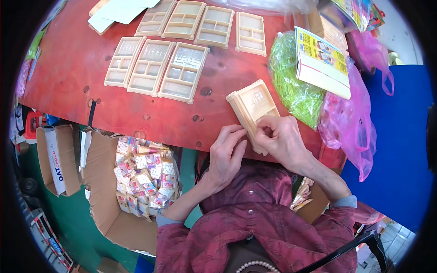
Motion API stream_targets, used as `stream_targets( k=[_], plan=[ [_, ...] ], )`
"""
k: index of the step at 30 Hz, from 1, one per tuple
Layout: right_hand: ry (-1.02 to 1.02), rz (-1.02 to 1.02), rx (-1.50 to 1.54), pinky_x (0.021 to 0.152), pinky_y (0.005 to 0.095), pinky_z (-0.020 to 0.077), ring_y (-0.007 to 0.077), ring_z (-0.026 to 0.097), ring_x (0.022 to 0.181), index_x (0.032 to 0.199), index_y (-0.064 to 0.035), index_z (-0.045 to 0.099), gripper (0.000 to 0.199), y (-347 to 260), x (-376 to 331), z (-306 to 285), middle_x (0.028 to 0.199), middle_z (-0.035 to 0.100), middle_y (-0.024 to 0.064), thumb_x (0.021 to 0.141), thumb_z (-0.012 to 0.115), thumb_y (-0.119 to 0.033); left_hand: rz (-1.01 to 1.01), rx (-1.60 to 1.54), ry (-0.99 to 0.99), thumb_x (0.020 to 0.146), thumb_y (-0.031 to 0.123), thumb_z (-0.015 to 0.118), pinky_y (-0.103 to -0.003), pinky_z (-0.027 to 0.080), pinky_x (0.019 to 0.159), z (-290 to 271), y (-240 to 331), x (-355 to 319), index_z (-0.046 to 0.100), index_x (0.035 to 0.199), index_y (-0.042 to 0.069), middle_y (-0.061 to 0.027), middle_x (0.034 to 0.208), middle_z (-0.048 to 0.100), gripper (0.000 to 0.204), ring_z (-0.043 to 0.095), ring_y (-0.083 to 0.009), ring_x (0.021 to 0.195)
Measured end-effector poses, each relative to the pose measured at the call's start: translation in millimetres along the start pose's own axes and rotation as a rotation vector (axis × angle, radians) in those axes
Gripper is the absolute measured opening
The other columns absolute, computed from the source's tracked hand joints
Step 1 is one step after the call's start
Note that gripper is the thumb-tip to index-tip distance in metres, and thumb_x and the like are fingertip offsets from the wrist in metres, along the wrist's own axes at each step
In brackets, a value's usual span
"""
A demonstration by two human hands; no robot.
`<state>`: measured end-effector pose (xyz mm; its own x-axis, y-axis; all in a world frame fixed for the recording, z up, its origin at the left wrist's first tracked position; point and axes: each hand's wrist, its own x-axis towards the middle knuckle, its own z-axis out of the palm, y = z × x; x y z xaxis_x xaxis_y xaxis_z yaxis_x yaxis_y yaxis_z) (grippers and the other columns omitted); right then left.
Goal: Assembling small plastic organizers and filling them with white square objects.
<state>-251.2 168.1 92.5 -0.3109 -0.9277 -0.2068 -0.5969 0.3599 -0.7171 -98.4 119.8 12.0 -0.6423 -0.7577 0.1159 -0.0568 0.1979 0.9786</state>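
Observation:
A small stack of beige plastic compartment trays (255, 102) lies at a slant by the table's front edge, partly covered by my hands at its near end. My left hand (226, 157) steadies the stack from its left side, fingers bent against the edge. Over the near compartments, my right hand (283, 139) is closed in a pinch; whatever its fingertips hold is hidden. Further off, two rows of similar beige trays (184, 73) lie face up on the table. Their compartments are divided by low walls.
The red table (59, 68) carries a bag of green shreds (293, 86), yellow printed cards (323, 59) and a pink plastic bag (348, 123) at right. White cards (120, 13) lie at the far left. Below the table's left front stands a cardboard box (102, 182) of small packets (148, 177).

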Motion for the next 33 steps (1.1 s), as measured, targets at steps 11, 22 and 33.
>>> stream_targets(
  k=[11, 22, 33],
  plan=[
    [0.112, 0.146, 0.263, 0.049, 0.0198, 0.0365, 0.0016, 0.046, 0.057, 0.075, 0.0027, 0.062, 0.009, -18, -3, -33, 0.063, 0.055, -0.0041, 0.081, 0.059, -0.004, -0.022, 0.345, 0.07, 0.075, 0.011, 0.065, -0.046, 0.044, 0.089, 19, 12, 37, 0.027, 0.139, -0.008, -0.0247, 0.122, 0.044, 0.077, 0.048, -0.0401, 0.109],
    [0.121, 0.045, 0.119, 0.052, 0.0321, 0.0434, 0.016, 0.055, 0.054, 0.071, 0.0071, 0.064, 0.018, -11, 52, -16, 0.058, 0.059, 0.0123, 0.074, 0.062, -0.011, -0.03, 0.645, 0.236, 0.077, 0.008, 0.066, -0.044, 0.046, 0.075, -37, 22, -23, 0.058, 0.102, -0.002, -0.0175, 0.094, 0.053, 0.028, 0.055, -0.0368, 0.087],
    [0.263, -0.118, -0.155, 0.06, 0.042, 0.0488, 0.0359, 0.063, 0.062, 0.073, 0.0026, 0.067, 0.02, 17, 119, 39, 0.066, 0.062, 0.021, 0.077, 0.061, -0.016, -0.575, -0.246, 0.256, 0.088, 0.005, 0.063, -0.02, 0.047, 0.068, -49, 13, -49, 0.054, 0.11, -0.005, -0.007, 0.089, 0.063, 0.026, 0.059, -0.0077, 0.075]
  ],
)
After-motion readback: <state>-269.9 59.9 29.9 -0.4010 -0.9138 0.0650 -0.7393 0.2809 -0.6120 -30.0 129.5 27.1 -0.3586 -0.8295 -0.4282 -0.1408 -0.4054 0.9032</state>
